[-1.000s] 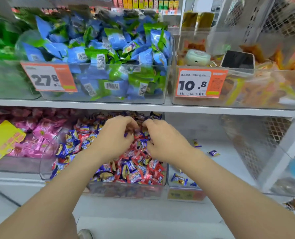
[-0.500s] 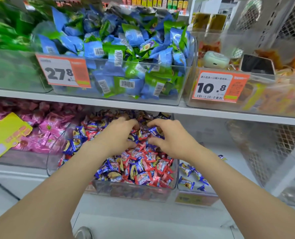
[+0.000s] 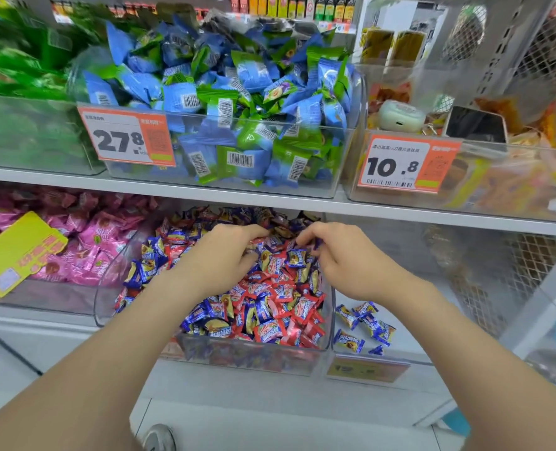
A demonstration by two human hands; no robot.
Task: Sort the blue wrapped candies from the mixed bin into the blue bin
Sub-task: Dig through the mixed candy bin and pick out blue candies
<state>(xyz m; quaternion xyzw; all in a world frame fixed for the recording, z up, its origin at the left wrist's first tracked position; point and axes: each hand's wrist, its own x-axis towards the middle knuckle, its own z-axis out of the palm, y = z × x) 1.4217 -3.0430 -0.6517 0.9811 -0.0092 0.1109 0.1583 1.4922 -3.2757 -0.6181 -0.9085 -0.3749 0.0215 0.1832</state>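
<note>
Two hands work in the mixed bin (image 3: 254, 356) beneath them: the left hand (image 3: 218, 258) curls into the heap, grip unclear, the right hand (image 3: 345, 260) pinches a blue wrapped candy (image 3: 316, 244), and the blue bin (image 3: 367, 369) sits just right of it.

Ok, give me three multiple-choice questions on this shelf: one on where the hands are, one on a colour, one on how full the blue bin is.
1. The left hand and right hand are in: A the mixed bin, B a top-shelf bin, C a floor crate.
2. The sweets in the bin left of the mixed bin are: A orange, B pink, C white.
3. The blue bin is: A heaped, B upturned, C nearly empty.
Answers: A, both hands reach among its wrappers; B, they are pink throughout; C, only a few blue candies lie on its floor.
</note>
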